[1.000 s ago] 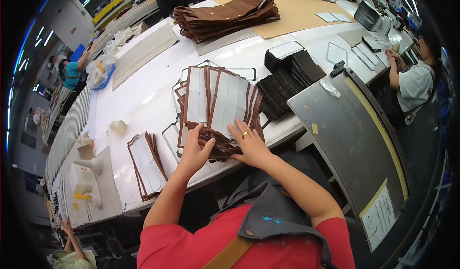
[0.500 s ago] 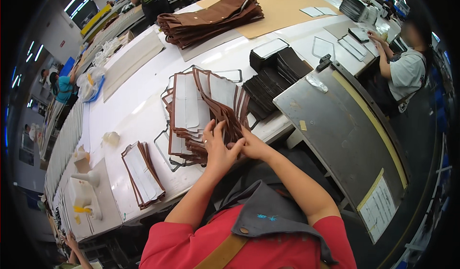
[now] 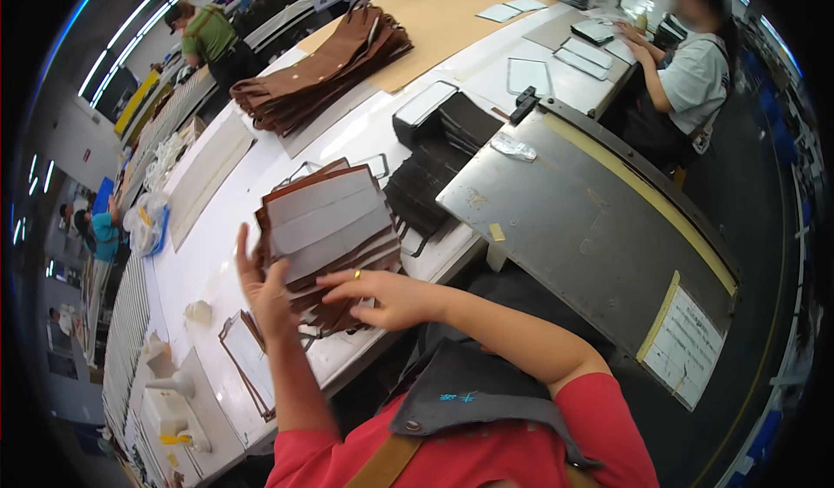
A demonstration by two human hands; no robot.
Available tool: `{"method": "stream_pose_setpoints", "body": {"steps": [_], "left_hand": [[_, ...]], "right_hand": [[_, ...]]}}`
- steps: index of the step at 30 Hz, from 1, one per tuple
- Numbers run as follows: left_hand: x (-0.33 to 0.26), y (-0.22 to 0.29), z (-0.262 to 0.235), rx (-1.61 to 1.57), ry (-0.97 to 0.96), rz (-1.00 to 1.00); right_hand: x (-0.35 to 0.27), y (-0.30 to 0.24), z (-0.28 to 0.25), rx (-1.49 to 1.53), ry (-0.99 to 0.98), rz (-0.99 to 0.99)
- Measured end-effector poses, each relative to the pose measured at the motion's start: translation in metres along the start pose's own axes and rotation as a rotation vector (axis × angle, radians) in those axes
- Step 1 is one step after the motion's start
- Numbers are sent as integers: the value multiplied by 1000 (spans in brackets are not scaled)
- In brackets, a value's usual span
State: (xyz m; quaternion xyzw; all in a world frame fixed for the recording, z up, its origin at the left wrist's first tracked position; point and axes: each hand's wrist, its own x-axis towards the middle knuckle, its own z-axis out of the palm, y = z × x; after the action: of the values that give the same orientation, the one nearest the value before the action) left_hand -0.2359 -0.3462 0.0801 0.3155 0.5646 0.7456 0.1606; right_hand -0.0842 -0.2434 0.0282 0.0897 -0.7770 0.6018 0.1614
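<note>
A stack of brown-edged panels with pale grey backing point(image 3: 330, 214) lies on the white table in front of me, its layers fanned unevenly toward the near side. My left hand point(image 3: 268, 292) is at the stack's left edge, fingers stretched upward and thumb apart, slightly blurred. Across the near edge of the stack reaches my right hand point(image 3: 387, 298), fingers extended and spread, a ring on one of them. Neither hand visibly grips a panel. Dark-edged frame pieces point(image 3: 375, 165) show partly from beneath the stack.
A smaller stack of similar panels point(image 3: 248, 349) lies left, near white bottles point(image 3: 178, 384). Brown leather pieces point(image 3: 321, 71) are heaped at the back. Black pieces point(image 3: 426, 184) stand right of the stack, beside a metal-topped board point(image 3: 565, 201). A co-worker point(image 3: 686, 79) sits far right.
My hands have moved apart, the left to the left edge of the stack. The bent brown panels they handled have been laid down, and a pale panel now lies on top. The view has shifted.
</note>
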Motion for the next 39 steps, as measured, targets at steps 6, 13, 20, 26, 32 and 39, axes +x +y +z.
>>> {"method": "stream_pose_setpoints", "body": {"steps": [6,13,20,26,32,39], "left_hand": [[36,89,30,19,-132,210],[79,119,138,-183,-282,100],[82,-91,229,197,-1084,-238],[75,-112,230,436,-1126,-218],[80,-104,234,422,-1185,-225],[110,-118,216,477,-1187,-292]], "right_hand": [[-94,-86,-59,-384,433,44],[-240,-155,-103,-420,1330,188],[-290,-154,-106,-355,1515,521],[-283,-87,-134,-666,1269,847],[-270,-52,-180,-493,1363,777],[-259,-96,-164,-766,1590,380]]}}
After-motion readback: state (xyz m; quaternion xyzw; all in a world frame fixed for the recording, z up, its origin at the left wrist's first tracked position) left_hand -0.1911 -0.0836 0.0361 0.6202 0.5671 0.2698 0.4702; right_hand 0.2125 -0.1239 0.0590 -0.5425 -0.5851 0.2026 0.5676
